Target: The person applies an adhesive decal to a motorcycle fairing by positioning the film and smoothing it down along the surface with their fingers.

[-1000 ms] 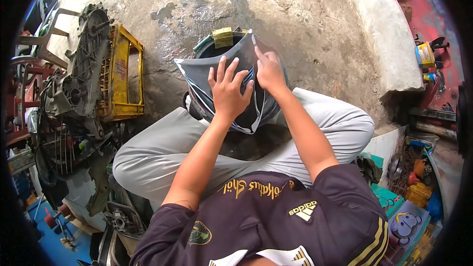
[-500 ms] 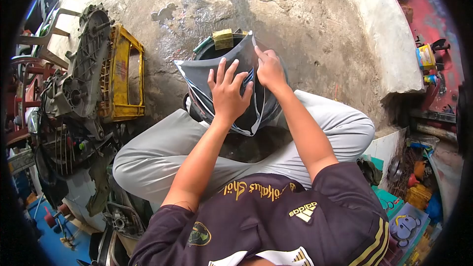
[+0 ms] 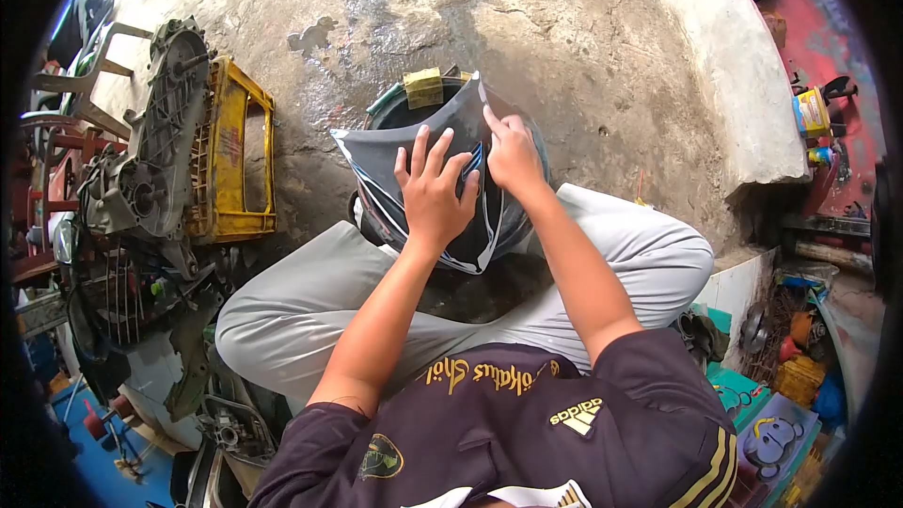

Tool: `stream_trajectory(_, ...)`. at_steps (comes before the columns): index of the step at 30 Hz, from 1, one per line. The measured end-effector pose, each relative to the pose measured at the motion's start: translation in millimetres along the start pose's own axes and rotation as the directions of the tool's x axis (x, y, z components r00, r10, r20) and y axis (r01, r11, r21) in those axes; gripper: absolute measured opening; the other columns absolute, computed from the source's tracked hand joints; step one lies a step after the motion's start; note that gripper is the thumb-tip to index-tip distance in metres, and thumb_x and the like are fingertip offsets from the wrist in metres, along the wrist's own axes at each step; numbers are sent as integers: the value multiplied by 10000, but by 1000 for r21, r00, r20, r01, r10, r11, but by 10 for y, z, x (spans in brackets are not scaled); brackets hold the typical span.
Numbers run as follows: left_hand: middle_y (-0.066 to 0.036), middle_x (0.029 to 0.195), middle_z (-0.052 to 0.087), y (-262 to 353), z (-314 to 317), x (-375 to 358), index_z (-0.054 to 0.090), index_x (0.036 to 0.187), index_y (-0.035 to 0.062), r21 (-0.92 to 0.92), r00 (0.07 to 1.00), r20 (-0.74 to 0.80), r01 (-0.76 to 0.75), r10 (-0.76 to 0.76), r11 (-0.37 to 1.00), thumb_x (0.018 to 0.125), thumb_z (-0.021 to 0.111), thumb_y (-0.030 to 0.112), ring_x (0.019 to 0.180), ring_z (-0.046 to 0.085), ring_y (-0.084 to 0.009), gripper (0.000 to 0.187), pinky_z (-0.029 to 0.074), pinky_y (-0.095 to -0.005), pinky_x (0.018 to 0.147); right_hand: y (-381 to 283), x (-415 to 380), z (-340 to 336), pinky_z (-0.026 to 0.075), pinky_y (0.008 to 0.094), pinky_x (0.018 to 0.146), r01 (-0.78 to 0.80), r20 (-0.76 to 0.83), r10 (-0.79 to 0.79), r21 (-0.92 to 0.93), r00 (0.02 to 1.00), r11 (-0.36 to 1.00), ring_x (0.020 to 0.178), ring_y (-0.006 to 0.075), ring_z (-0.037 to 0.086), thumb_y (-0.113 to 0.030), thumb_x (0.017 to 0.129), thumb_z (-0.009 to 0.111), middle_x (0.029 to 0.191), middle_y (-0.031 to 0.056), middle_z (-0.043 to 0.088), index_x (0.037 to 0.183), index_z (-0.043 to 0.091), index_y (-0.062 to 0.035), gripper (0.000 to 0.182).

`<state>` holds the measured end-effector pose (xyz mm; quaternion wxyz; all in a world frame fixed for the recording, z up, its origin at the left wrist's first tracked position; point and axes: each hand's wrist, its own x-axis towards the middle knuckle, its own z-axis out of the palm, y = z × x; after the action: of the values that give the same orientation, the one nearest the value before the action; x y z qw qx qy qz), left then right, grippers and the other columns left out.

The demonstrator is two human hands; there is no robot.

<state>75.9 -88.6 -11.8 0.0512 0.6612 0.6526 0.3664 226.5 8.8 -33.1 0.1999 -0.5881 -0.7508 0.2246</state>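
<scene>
A dark grey, pointed plastic panel [image 3: 386, 147], with pale worn edges and blue-and-white stripes, looks like a motorcycle body panel. It lies tilted over a round black tub [image 3: 400, 111] between my bent legs. My left hand [image 3: 437, 190] rests on the panel's face, fingers spread. At the right edge, below the upper tip, is my right hand [image 3: 514, 154], its index finger extended along the edge and the other fingers curled in. Whatever those curled fingers hold, if anything, is hidden. A yellowish block [image 3: 423, 88] sits on the tub's far rim.
To the left stand a yellow plastic crate [image 3: 267, 155] and a grey metal engine casing [image 3: 169, 122]. A raised concrete ledge [image 3: 724, 66] runs along the right. Assorted parts and a cartoon-printed box [image 3: 773, 437] lie at lower right. The concrete floor [image 3: 602, 47] has wet patches.
My right index finger has slid slightly down the panel's edge from near its tip. The whole scene sits a little lower in view. My left hand keeps its place on the panel.
</scene>
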Motion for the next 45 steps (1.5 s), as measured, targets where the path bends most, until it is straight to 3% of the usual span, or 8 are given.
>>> stream_trajectory(4, -109, 1507, 627, 5, -14, -4, 782, 1145, 148, 7, 1000, 0, 2, -2, 1000, 904, 788, 271, 1558, 411, -380, 271, 233, -612, 1254, 27, 201, 24, 514, 467, 1011, -17, 27, 17, -11, 999, 1000, 1125, 402, 637, -55, 1020, 581, 1197, 208, 652, 1511, 651, -130, 502)
stream_trajectory(12, -107, 1507, 626, -11, 3, -7, 782, 1123, 138, 15, 1000, -8, -16, 16, 1000, 907, 778, 242, 1550, 419, -390, 240, 244, -617, 1251, -33, -479, -40, 524, 486, 1003, 10, 40, -10, -4, 999, 1000, 1110, 411, 626, -43, 993, 563, 1221, 197, 640, 1519, 646, -132, 540)
stream_trajectory(14, -107, 1502, 630, -10, 8, 6, 783, 1121, 137, 21, 1000, -12, -17, 17, 1000, 904, 781, 243, 1546, 423, -392, 242, 241, -617, 1253, -36, -390, -41, 528, 494, 1005, 17, 29, -17, -6, 999, 1000, 1108, 415, 625, -39, 964, 555, 1236, 202, 634, 1512, 652, -123, 563)
stream_trajectory(16, -105, 1501, 632, 34, -39, 18, 783, 1124, 136, 1, 1000, 1, 4, -4, 1000, 902, 785, 240, 1547, 422, -392, 245, 239, -614, 1255, -104, -137, -54, 519, 475, 1022, -16, 6, 16, -12, 1000, 1000, 1136, 403, 628, -49, 1023, 566, 1267, 166, 645, 1475, 685, -138, 476)
stream_trajectory(20, -107, 1508, 625, 32, -29, 8, 783, 1134, 141, -5, 1000, 0, 7, -7, 1000, 901, 787, 251, 1554, 410, -389, 258, 235, -610, 1260, 14, 159, -37, 517, 470, 1020, 6, 29, -6, -5, 1000, 1000, 1141, 402, 633, -49, 1026, 559, 1246, 185, 659, 1470, 687, -133, 470)
stream_trajectory(28, -110, 1525, 611, 25, -33, -7, 777, 1155, 150, 11, 1000, 14, -7, 7, 1000, 901, 792, 269, 1561, 402, -387, 281, 237, -623, 1254, -39, -484, -73, 526, 485, 1021, -79, 83, 71, 104, 994, 991, 1136, 409, 634, -50, 1019, 565, 1261, 178, 649, 1517, 656, -187, 525)
stream_trajectory(36, -111, 1518, 625, 43, -43, 13, 791, 1141, 149, 10, 1000, 9, 0, 0, 1000, 893, 797, 247, 1558, 409, -400, 266, 242, -624, 1257, 16, 69, -24, 524, 492, 1023, -46, 28, 45, 45, 999, 998, 1146, 410, 628, -88, 1036, 533, 1269, 181, 647, 1500, 675, -197, 497)
stream_trajectory(45, -107, 1509, 634, 39, -25, 12, 791, 1131, 156, 14, 1000, -5, -6, 6, 1000, 906, 781, 207, 1556, 417, -396, 231, 246, -608, 1257, 13, -488, -11, 521, 496, 1029, -93, 88, 83, 112, 993, 989, 1138, 427, 626, -67, 1019, 581, 1285, 194, 639, 1537, 636, -207, 539)
